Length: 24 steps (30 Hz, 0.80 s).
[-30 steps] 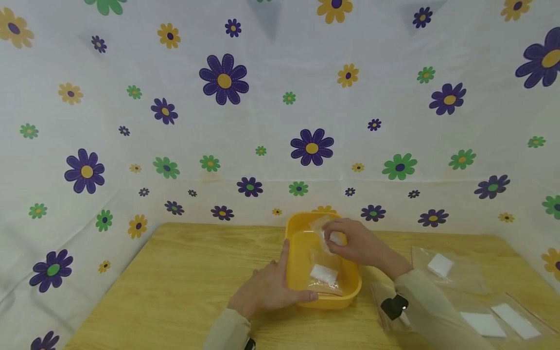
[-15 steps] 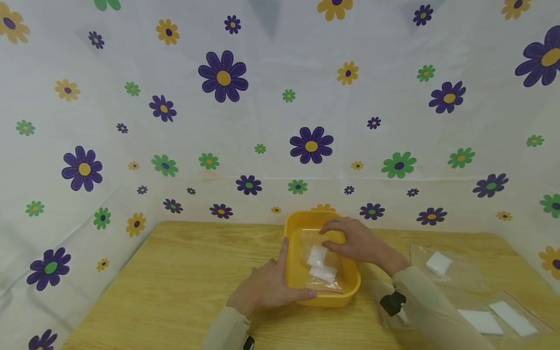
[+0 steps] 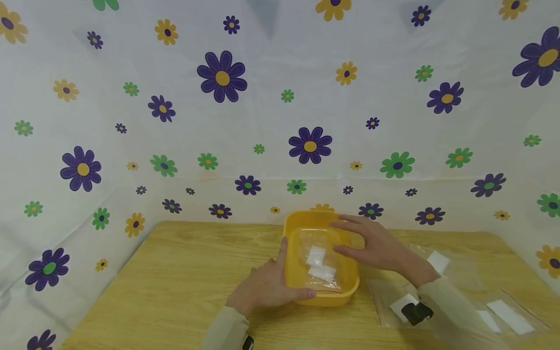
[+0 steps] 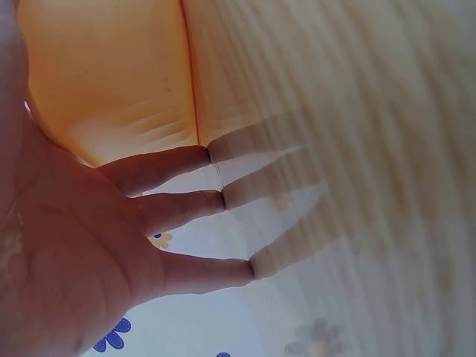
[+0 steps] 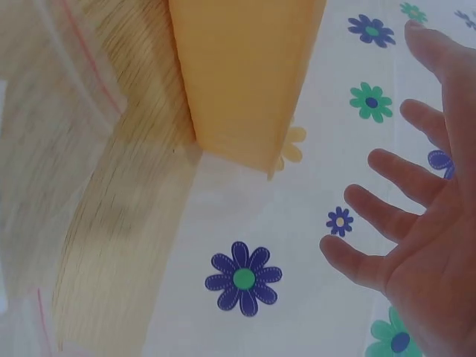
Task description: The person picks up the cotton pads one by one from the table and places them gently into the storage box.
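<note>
A yellow plastic basin [image 3: 321, 301] stands on the table near the back wall. Inside it, two clear zip bags overlap, each with a small white piece: one bag [image 3: 316, 254] lies partly over the other bag [image 3: 322, 273]. My left hand [image 3: 265, 287] steadies the basin's left side, its thumb laid along the near rim; in the left wrist view its straight fingers reach down to the table beside the basin wall [image 4: 111, 67]. Above the basin's right rim, my right hand [image 3: 378, 245] is spread, holding nothing; the right wrist view shows its fingers apart from the basin [image 5: 242, 74].
Several more clear zip bags with white pieces lie on the table at right, among them a back bag [image 3: 455, 267], a front bag [image 3: 380, 301] and a far-right bag [image 3: 509, 316]. The right sleeve [image 3: 455, 306] covers part of them. A flowered sheet [image 3: 262, 116] hangs behind the wooden table [image 3: 183, 272].
My right hand let go of a zip bag, which now lies in the basin over the other one. It then opened and drew back to the right. My left hand stayed at the basin.
</note>
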{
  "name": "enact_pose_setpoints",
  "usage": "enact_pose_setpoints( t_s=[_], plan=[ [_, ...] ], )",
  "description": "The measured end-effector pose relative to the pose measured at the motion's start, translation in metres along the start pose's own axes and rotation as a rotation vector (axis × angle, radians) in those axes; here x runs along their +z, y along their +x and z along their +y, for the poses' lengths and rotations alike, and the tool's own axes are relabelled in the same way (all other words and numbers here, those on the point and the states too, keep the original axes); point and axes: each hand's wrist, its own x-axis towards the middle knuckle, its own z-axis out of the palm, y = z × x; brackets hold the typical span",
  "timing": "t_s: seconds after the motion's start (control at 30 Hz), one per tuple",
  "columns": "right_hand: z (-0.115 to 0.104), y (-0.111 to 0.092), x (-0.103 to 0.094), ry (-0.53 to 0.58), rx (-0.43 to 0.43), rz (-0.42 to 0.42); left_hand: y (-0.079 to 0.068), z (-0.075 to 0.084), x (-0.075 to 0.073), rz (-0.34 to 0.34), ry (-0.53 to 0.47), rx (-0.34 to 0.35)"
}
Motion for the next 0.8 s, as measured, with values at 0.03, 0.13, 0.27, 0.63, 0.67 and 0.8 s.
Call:
enact_pose_setpoints(
  t_s=[0.03,0.13,0.27,0.63,0.67,0.8],
  plan=[
    [0.0,-0.003,-0.002,-0.004,-0.001,0.003,0.0,0.0,0.0,-0.001,-0.002,-0.001],
    [0.002,-0.012,-0.01,-0.025,0.024,0.002,0.0,0.001,-0.001,-0.002,-0.01,-0.001],
    [0.006,-0.025,-0.019,-0.044,0.049,0.001,-0.001,0.001,-0.001,-0.002,-0.015,0.0],
    [0.031,-0.059,-0.044,-0.061,0.102,0.077,-0.001,0.002,-0.003,-0.004,-0.031,0.0],
    [0.034,-0.061,-0.046,-0.057,0.104,0.086,-0.001,0.002,-0.003,-0.006,-0.034,0.0],
    [0.045,-0.073,-0.052,-0.053,0.11,0.12,-0.002,0.002,-0.002,-0.01,-0.036,-0.002]
  ],
)
